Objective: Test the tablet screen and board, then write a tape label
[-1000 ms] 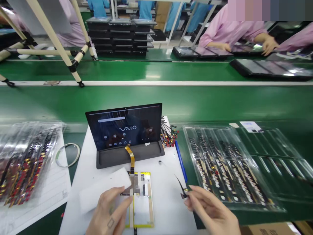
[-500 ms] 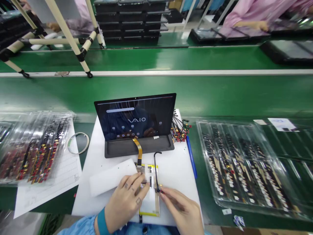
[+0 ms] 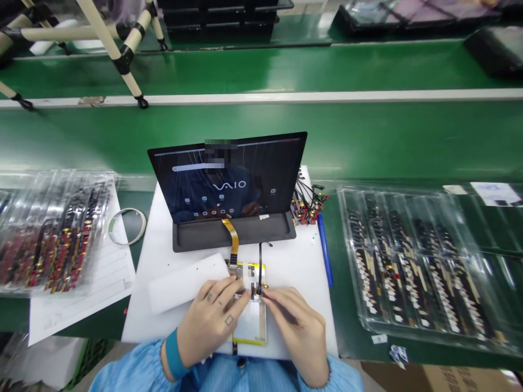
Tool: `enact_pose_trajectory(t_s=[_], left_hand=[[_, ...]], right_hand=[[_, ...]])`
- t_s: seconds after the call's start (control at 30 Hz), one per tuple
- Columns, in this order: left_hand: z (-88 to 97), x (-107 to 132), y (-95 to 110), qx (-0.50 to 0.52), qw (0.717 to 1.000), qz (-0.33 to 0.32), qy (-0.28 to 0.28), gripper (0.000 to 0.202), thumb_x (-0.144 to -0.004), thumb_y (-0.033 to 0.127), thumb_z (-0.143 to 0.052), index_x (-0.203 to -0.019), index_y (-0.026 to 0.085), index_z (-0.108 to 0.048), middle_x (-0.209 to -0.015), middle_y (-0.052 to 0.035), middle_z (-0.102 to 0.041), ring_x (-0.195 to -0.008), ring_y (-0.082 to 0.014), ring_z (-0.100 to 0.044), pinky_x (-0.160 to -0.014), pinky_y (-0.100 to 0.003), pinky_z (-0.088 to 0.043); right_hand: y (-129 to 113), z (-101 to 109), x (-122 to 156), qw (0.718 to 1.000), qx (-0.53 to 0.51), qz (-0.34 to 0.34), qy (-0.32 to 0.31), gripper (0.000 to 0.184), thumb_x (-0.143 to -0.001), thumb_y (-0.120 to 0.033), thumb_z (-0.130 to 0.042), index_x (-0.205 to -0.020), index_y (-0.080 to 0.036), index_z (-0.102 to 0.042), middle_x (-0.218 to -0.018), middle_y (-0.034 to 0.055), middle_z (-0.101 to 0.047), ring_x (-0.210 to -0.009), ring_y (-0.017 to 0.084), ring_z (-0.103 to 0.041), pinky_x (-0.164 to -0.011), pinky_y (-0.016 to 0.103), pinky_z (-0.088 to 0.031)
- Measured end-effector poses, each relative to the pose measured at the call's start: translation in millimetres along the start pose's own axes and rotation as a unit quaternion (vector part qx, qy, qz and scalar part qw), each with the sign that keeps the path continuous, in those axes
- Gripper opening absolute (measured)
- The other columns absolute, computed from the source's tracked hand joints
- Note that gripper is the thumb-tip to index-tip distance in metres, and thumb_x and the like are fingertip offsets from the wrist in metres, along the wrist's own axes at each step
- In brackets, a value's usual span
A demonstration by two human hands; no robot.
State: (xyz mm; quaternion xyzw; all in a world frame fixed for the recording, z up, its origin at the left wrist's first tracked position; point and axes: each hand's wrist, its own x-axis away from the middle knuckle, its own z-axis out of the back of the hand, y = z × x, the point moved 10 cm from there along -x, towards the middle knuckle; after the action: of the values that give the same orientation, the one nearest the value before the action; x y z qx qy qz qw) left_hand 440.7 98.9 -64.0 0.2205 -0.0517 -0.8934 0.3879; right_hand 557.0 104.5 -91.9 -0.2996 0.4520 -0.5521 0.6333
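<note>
A small yellow-edged circuit board (image 3: 252, 321) lies on a white mat (image 3: 286, 261) in front of a VAIO tablet (image 3: 229, 177) propped in a dark stand (image 3: 232, 234). An orange flex ribbon (image 3: 232, 239) links the tablet to the board. My left hand (image 3: 214, 324) rests on the board's left side, fingers curled and pressing down on it. My right hand (image 3: 296, 326) pinches the lower end of a thin black cable (image 3: 260, 267) at the board's top edge. The cable runs straight up toward the stand.
Clear trays of cable parts sit at right (image 3: 417, 267) and left (image 3: 53, 234). A blue pen (image 3: 325, 250), a bundle of red-tipped wires (image 3: 306, 207), a tape ring (image 3: 126, 226), a white foam pad (image 3: 183, 283) and a green conveyor (image 3: 261, 136) surround the mat.
My right hand brought the black cable from beside the right tray to the board. The cable went from curved to straight and lower. The view tilted downward and closer.
</note>
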Motion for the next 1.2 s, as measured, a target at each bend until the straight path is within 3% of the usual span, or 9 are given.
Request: enact_pose_trajectory(t_s=[0.17, 0.4, 0.67, 0.9, 1.07, 1.2], left_hand=[[-1.6, 3, 0, 0.004, 1.000, -0.002, -0.008, 0.029, -0.085, 0.005, -0.039, -0.102, 0.012, -0.061, -0.100, -0.0095, -0.064, -0.101, -0.0210, -0.052, -0.083, -0.033, -0.036], [-3.8, 3, 1, -0.013, 1.000, -0.006, -0.013, 0.032, -0.084, 0.007, -0.042, -0.106, 0.021, -0.062, -0.107, -0.0097, -0.060, -0.102, -0.0209, -0.050, -0.083, -0.033, -0.035], [-1.4, 0, 1, -0.008, 1.000, 0.002, -0.005, 0.028, -0.086, 0.010, -0.042, -0.103, 0.017, -0.062, -0.103, -0.0094, -0.062, -0.101, -0.0197, -0.051, -0.084, -0.032, -0.035], [-4.6, 0, 1, -0.023, 0.999, 0.024, -0.014, 0.027, -0.089, 0.020, -0.043, -0.108, 0.022, -0.061, -0.106, -0.0090, -0.061, -0.103, -0.0199, -0.050, -0.084, -0.032, -0.033], [-3.4, 1, 0, -0.033, 0.999, 0.034, -0.003, 0.024, -0.086, 0.022, -0.046, -0.104, 0.023, -0.062, -0.105, -0.0067, -0.062, -0.107, -0.0213, -0.047, -0.087, -0.034, -0.029], [-2.3, 0, 2, -0.039, 0.999, 0.027, 0.005, 0.021, -0.086, 0.027, -0.048, -0.101, 0.023, -0.063, -0.105, -0.0053, -0.063, -0.108, -0.0214, -0.045, -0.089, -0.035, -0.026]], right_hand=[[2, -2, 0, 1.000, 0.006, -0.003, -0.008, 0.015, -0.082, -0.010, -0.056, -0.090, -0.021, -0.062, -0.080, 0.0011, -0.065, -0.073, 0.014, -0.060, -0.064, 0.023, -0.053], [5, -4, 0, 1.000, 0.003, -0.010, -0.020, 0.015, -0.082, -0.010, -0.055, -0.089, -0.021, -0.062, -0.081, 0.0011, -0.065, -0.074, 0.014, -0.060, -0.064, 0.024, -0.052], [4, -6, 0, 1.000, 0.011, 0.001, -0.017, 0.016, -0.082, -0.009, -0.055, -0.090, -0.021, -0.062, -0.080, 0.0017, -0.065, -0.073, 0.014, -0.060, -0.063, 0.025, -0.053], [-7, -9, -3, 0.999, 0.033, 0.024, -0.032, 0.016, -0.084, -0.010, -0.051, -0.089, -0.020, -0.061, -0.079, 0.0028, -0.064, -0.073, 0.015, -0.060, -0.062, 0.026, -0.053], [-20, -4, -5, 0.993, 0.079, 0.042, -0.079, 0.017, -0.089, -0.018, -0.046, -0.102, -0.020, -0.055, -0.088, 0.0036, -0.062, -0.082, 0.014, -0.060, -0.069, 0.023, -0.053], [-19, 0, -10, 0.977, 0.184, 0.085, -0.064, 0.027, -0.091, -0.018, -0.039, -0.115, -0.020, -0.051, -0.101, 0.0075, -0.058, -0.094, 0.017, -0.056, -0.078, 0.028, -0.051]])
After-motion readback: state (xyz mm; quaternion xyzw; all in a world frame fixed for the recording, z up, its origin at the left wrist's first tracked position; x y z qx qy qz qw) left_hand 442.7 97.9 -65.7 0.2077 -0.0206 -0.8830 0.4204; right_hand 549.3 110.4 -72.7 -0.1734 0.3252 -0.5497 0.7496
